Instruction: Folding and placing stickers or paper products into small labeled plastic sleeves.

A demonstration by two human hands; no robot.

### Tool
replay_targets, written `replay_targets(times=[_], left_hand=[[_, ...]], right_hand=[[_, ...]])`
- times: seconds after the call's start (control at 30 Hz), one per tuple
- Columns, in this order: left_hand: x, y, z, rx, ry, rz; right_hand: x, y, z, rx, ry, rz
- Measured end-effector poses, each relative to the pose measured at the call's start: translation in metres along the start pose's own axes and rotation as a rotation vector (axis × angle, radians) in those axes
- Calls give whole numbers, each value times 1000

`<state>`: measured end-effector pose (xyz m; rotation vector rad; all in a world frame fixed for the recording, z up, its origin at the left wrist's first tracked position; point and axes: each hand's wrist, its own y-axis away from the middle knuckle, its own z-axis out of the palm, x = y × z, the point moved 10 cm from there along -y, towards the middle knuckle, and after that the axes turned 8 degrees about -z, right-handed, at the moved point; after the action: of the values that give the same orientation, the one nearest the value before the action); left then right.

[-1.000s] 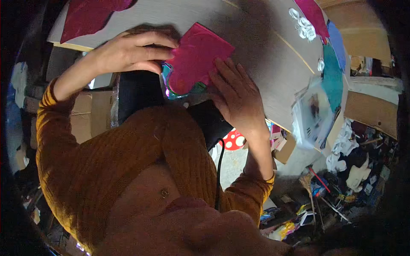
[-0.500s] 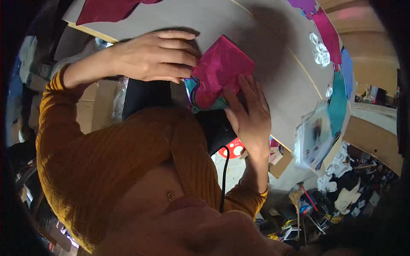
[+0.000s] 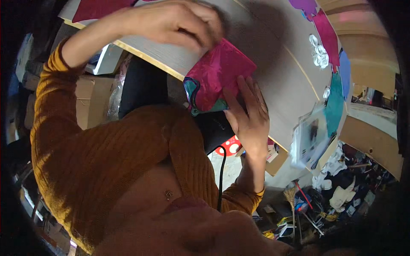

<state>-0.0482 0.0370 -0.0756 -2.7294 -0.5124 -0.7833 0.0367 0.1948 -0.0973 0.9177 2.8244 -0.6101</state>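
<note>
A shiny magenta piece of folded material [image 3: 222, 64] lies at the near edge of the table, its lower end hanging over. Teal material with a dark wavy edging [image 3: 191, 91] shows along its lower left side; whether it is sheet or cloth I cannot tell. My right hand [image 3: 250, 111] rests flat on the magenta piece's lower right edge, fingers stretched out. Above the upper left corner is my left hand [image 3: 183, 27], bent at the fingers and blurred by motion, so any hold is unclear.
The grey tabletop [image 3: 273, 98] has a pale wooden edge. Dark red material [image 3: 100, 9] lies at far left. White looped bundles [image 3: 319, 51], a teal piece [image 3: 336, 106] and a clear plastic packet [image 3: 311, 134] lie at right. A broom [image 3: 290, 200] stands amid floor clutter.
My left hand has lifted from the left side of the magenta piece and moved up and to the right, over its upper corner. My right hand has stayed in place.
</note>
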Motion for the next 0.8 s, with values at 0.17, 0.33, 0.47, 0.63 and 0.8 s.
replay_targets(times=[0.17, 0.33, 0.47, 0.63, 0.8], left_hand=[[8, -35, 7, 7, -197, 32], [12, -63, 33, -140, -295, 172], [10, -66, 60, -233, -241, 250], [12, -59, 63, -164, -355, 330], [14, -59, 55, -159, -250, 309]], right_hand=[[3, 1, 0, 3, -3, 11], [3, 4, 2, 12, -4, 9], [3, 4, 3, 20, 2, 2], [0, 4, 0, 42, 10, -24], [-20, 13, 5, 47, 94, -132]])
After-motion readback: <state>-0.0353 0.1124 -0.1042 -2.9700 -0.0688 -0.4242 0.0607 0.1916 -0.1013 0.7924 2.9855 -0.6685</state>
